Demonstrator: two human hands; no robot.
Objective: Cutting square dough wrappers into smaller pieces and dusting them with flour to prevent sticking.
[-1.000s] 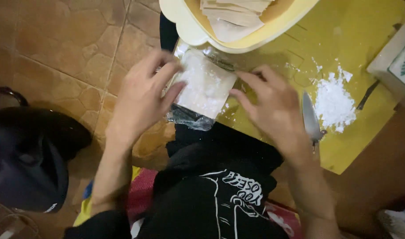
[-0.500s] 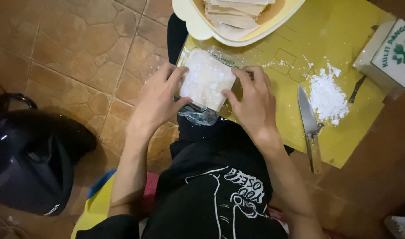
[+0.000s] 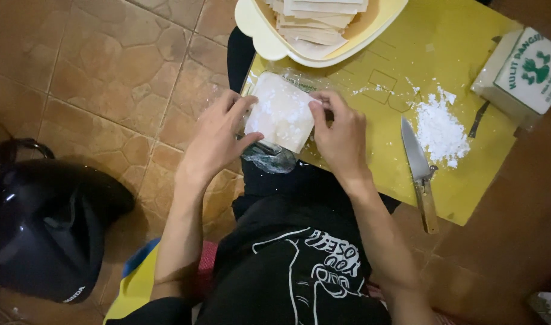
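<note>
I see my left hand (image 3: 218,141) and right hand (image 3: 341,135) have drawn closer, fingers now pinching the floury wrapper stack in its clear bag (image 3: 280,117) at the yellow board's (image 3: 408,66) near edge, grip tighter than before.

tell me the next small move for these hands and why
Probably peel the top sheet off the white floury stack: the right hand pinches its upper corner, the left hand steadies the other edge, and the clear plastic wrap hangs open beneath.

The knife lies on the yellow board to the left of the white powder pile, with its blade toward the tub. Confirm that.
Wrong on the colour: the head view shows the knife on a yellow-green mat, left of the white powder pile, blade toward the tub.
</note>
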